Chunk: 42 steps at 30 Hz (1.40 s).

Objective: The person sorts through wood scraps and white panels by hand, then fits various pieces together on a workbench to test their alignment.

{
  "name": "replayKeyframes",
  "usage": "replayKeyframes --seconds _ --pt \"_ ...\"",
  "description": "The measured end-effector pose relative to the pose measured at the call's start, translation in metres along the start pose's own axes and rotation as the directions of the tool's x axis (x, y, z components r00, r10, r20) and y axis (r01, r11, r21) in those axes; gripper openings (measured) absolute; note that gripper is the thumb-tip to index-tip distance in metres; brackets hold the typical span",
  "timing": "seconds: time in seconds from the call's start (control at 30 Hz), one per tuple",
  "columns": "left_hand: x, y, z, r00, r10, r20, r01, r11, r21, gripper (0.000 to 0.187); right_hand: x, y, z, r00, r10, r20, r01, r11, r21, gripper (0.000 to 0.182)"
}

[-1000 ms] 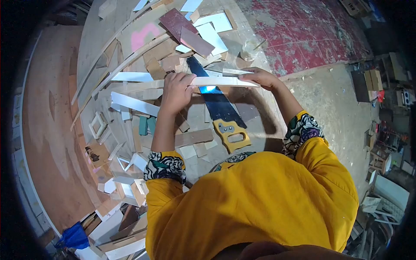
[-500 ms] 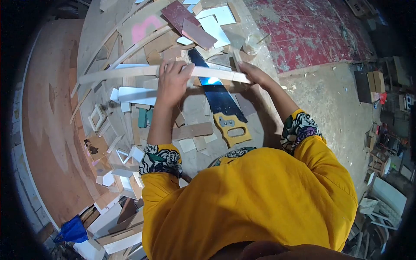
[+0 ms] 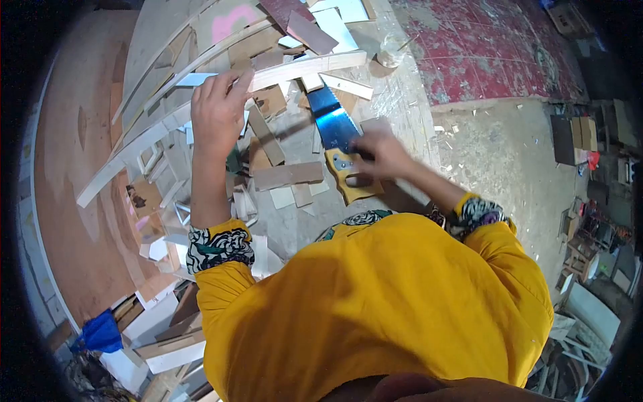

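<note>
My left hand (image 3: 218, 110) is wrapped round a long pale wooden strip (image 3: 308, 66), which slants from lower left to upper right above the worktable. Beneath its right end lies a hand saw with a dark, shiny blade (image 3: 333, 119) and a yellow handle (image 3: 348, 191). Smeared by motion, my right hand (image 3: 380, 153) hovers beside the saw, overlapping the handle's upper end in this view. Its fingers are too blurred to read. A short pale wood piece (image 3: 348, 86) rests near the blade's tip.
Wood offcuts (image 3: 288, 175) and white panels (image 3: 337, 32) lie scattered over the worktable. A clear plastic cup (image 3: 388, 53) with a stick in it stands near the right edge. A large brown board (image 3: 80, 167) runs along the left, with a blue bag (image 3: 102, 331) below it.
My right hand has let go of the strip and come down toward the saw handle. My left hand has moved left with the strip, whose right end has swung upward.
</note>
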State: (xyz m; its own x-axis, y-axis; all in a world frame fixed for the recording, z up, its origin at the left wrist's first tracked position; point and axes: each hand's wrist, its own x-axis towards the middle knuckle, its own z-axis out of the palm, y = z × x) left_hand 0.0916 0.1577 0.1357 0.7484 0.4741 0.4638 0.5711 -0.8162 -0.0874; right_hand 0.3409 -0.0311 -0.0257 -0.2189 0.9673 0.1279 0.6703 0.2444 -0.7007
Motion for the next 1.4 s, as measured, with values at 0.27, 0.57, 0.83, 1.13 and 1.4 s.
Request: replayKeyframes --seconds 0.27,0.57,0.83,1.13,1.4 --pt "-0.029 0.044 -0.072 0.995 -0.069 -0.078 0.067 0.998 -0.021 0.037 -0.048 -0.024 0.049 0.97 -0.115 0.216 0.173 0.946 -0.275 0.027" --pt "-0.077 0.114 -0.141 0.925 -0.337 -0.174 0.327 0.941 -0.085 0.034 -0.007 0.001 0.034 0.947 -0.234 0.22 0.293 0.908 -0.298 0.014" --pt "-0.116 0.216 -0.101 0.935 -0.298 0.19 0.34 0.906 -0.252 0.035 -0.012 0.032 -0.048 0.902 0.081 0.423 -0.431 0.153 0.889 0.057" --pt "-0.105 0.3 0.022 0.946 -0.15 0.289 0.28 0.827 -0.487 0.035 -0.112 0.083 -0.136 0.732 0.079 0.677 -0.594 0.561 0.576 0.058" --pt "-0.092 0.339 0.079 0.94 0.002 0.341 0.224 0.75 -0.623 0.035 -0.166 0.111 -0.156 0.63 0.295 0.719 -0.628 0.739 0.246 0.026"
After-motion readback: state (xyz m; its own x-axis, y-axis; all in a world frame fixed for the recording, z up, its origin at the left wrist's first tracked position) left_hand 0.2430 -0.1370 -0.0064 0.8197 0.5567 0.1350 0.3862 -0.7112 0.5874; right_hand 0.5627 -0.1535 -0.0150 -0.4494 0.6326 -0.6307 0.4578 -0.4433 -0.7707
